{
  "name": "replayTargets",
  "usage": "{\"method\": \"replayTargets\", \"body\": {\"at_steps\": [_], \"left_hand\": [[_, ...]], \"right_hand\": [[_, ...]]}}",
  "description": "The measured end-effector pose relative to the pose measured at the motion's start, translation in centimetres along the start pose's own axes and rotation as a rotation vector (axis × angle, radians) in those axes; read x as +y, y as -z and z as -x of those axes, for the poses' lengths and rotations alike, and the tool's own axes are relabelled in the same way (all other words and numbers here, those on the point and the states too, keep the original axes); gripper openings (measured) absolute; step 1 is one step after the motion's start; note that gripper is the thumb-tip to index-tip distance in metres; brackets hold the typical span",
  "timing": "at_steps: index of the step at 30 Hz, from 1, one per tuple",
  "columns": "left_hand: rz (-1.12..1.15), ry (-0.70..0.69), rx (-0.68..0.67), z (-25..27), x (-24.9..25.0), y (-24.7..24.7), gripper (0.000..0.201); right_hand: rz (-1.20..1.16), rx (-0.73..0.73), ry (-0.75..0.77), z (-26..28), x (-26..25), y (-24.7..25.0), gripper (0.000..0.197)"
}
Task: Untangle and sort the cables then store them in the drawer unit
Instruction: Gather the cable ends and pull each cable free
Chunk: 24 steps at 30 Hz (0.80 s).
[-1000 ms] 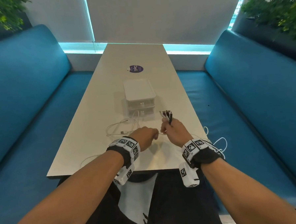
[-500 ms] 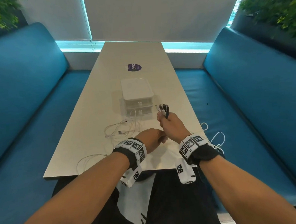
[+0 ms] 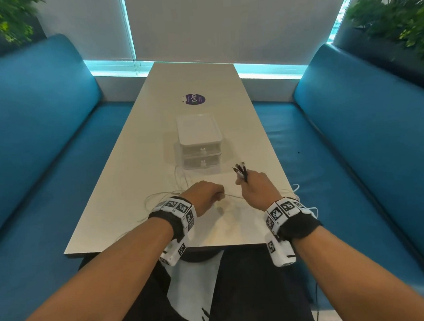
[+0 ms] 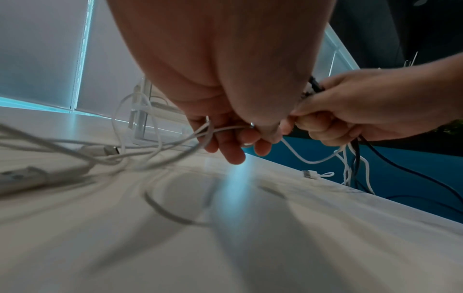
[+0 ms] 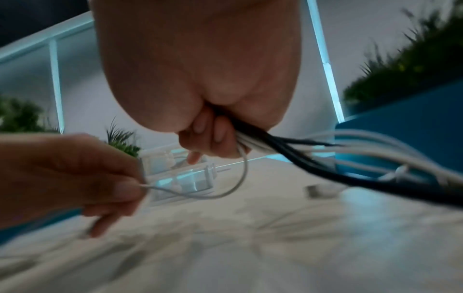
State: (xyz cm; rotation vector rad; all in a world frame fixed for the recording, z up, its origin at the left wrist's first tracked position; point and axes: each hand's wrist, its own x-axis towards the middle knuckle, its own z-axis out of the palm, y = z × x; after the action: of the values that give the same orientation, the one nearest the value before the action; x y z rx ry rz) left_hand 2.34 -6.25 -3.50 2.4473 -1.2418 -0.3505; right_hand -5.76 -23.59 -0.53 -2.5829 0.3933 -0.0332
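My right hand [image 3: 255, 186] grips a bundle of black and white cables [image 5: 288, 152]; their plug ends [image 3: 239, 170] stick up above the fist and the rest trails off the table's right edge [image 3: 297, 192]. My left hand [image 3: 205, 196] pinches one thin white cable [image 5: 225, 190] that runs in a short span to the right hand. More white cables [image 4: 120, 150] lie tangled on the table to the left, with a USB plug [image 4: 100, 150] among them. The clear two-drawer unit [image 3: 200, 142] stands just beyond the hands, both drawers shut.
The long pale table [image 3: 197, 82] has a purple sticker [image 3: 193, 99] behind the unit. Blue benches [image 3: 352, 140] flank both sides, and plants [image 3: 395, 23] stand in the back corners. Cables hang over the right bench.
The two hands have drawn apart, the right one moving right and slightly forward. The thin white cable now spans the gap between them.
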Motion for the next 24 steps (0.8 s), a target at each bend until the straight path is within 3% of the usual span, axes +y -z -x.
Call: {"method": "replayTargets", "body": {"at_steps": [4, 8, 13, 17, 20, 24], "left_hand": [[0.056, -0.020, 0.079, -0.4, 0.4, -0.8, 0.024], [0.094, -0.042, 0.129, -0.2, 0.2, -0.6, 0.023], [0.050, 0.010, 0.094, -0.1, -0.9, -0.3, 0.021], [-0.017, 0.101, 0.020, 0.1, -2.2, 0.4, 0.025], [-0.055, 0.097, 0.028, 0.1, -2.4, 0.5, 0.022], [-0.098, 0.100, -0.002, -0.4, -2.3, 0.1, 0.022]], "right_hand": [[-0.043, -0.026, 0.060, 0.9, -1.7, -1.8, 0.028], [-0.069, -0.077, 0.004, 0.8, -1.7, -2.5, 0.033], [-0.022, -0.142, 0.002, 0.3, -1.2, -2.6, 0.027], [0.167, -0.059, -0.087, 0.2, 0.7, -2.2, 0.028], [0.122, -0.020, -0.190, 0.3, 1.6, -2.1, 0.030], [-0.053, 0.090, -0.146, 0.1, 0.9, -2.0, 0.033]]}}
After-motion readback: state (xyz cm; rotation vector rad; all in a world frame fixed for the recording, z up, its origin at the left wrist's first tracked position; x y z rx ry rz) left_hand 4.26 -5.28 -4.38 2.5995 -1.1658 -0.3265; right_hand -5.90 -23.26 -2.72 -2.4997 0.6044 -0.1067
